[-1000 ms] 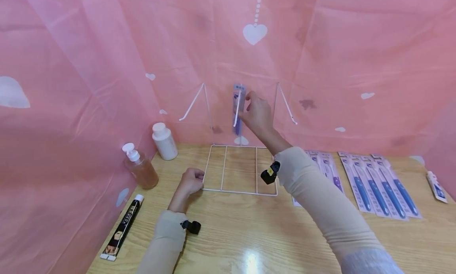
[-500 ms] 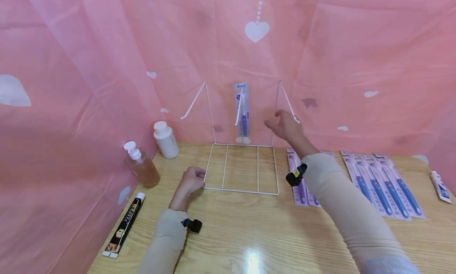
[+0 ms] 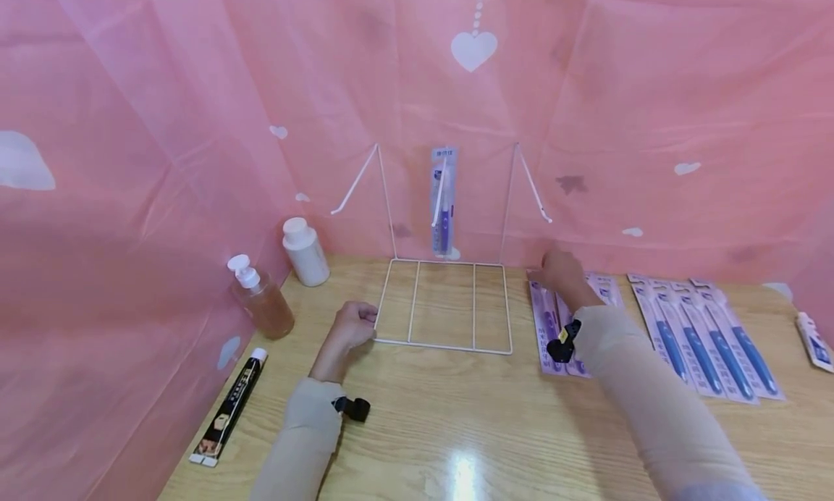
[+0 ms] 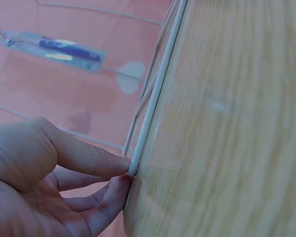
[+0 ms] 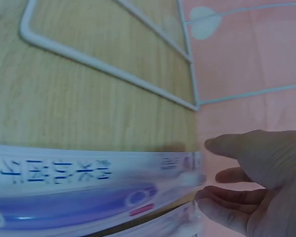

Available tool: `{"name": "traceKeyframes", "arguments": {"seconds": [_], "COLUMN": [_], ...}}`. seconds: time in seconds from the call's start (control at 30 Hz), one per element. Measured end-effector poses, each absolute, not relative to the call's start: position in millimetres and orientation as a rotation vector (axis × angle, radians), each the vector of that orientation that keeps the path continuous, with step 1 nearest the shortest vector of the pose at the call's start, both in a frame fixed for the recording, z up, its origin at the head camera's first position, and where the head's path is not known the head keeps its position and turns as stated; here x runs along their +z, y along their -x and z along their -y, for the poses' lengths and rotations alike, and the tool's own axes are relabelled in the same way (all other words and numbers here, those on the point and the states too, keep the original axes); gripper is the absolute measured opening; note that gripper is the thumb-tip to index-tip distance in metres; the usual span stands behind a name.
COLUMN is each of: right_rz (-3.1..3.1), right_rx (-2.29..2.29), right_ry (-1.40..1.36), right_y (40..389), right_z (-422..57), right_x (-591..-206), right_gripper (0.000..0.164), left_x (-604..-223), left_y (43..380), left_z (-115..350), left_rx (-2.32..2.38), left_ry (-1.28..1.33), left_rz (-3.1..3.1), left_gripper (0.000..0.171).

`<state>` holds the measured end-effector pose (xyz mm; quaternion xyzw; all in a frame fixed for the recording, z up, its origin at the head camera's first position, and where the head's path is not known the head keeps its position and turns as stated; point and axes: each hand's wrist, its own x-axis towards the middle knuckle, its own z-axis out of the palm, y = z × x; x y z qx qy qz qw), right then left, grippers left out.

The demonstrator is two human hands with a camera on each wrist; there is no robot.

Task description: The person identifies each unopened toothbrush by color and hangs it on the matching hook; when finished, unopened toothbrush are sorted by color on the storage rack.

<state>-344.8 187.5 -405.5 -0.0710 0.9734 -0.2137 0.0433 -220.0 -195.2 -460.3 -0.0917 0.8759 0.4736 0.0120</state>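
A white wire rack [image 3: 443, 346] stands on the wooden table, with several hooks rising at its back. My left hand [image 3: 352, 326] pinches its left front corner between thumb and fingers, seen closely in the left wrist view [image 4: 79, 182]. From the middle hook hangs a packaged purple toothbrush [image 3: 446, 229]. My right hand [image 3: 563, 275] is over the top ends of the packaged purple toothbrushes [image 3: 544, 334] lying right of the rack. In the right wrist view, its thumb and fingers are spread around the end of the nearest package [image 5: 79, 197], with no grip visible.
Packaged blue toothbrushes [image 3: 717, 349] lie farther right, then a small white-and-blue tube [image 3: 813, 342]. At left are a white bottle [image 3: 306, 255], an amber pump bottle [image 3: 263, 309] and a black tube [image 3: 229, 407]. A pink curtain [image 3: 326, 66] hangs behind.
My right hand has let go of the toothbrush on the middle hook and moved right and down to the purple packages. The left hand stays on the rack.
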Motion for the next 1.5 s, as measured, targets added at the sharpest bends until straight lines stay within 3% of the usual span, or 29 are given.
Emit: {"name": "traceKeyframes", "arguments": {"seconds": [0.27, 0.7, 0.97, 1.23, 1.5], "right_rz": [-2.945, -2.998, -3.097, -3.194, -3.421], "right_rx": [-0.625, -0.539, -0.596, -0.749, -0.878], "right_ry": [0.156, 0.2, 0.348, 0.464, 0.683], "right_y": [342, 343, 335, 316, 295], "right_z": [-187, -186, -176, -149, -123], "right_x": [-420, -416, -395, -362, -342], "right_gripper": [0.024, 0.026, 0.008, 0.031, 0.019], "left_x": [-462, -461, -459, -460, -461], "left_y": [218, 219, 216, 214, 216], "left_z": [195, 194, 194, 195, 195], "left_rx": [1.493, 1.505, 1.501, 1.499, 1.494], "left_ry": [0.28, 0.287, 0.273, 0.249, 0.239], "left_rz": [-2.73, -2.72, -2.724, -2.741, -2.745], "left_gripper": [0.052, 0.053, 0.049, 0.051, 0.049]}}
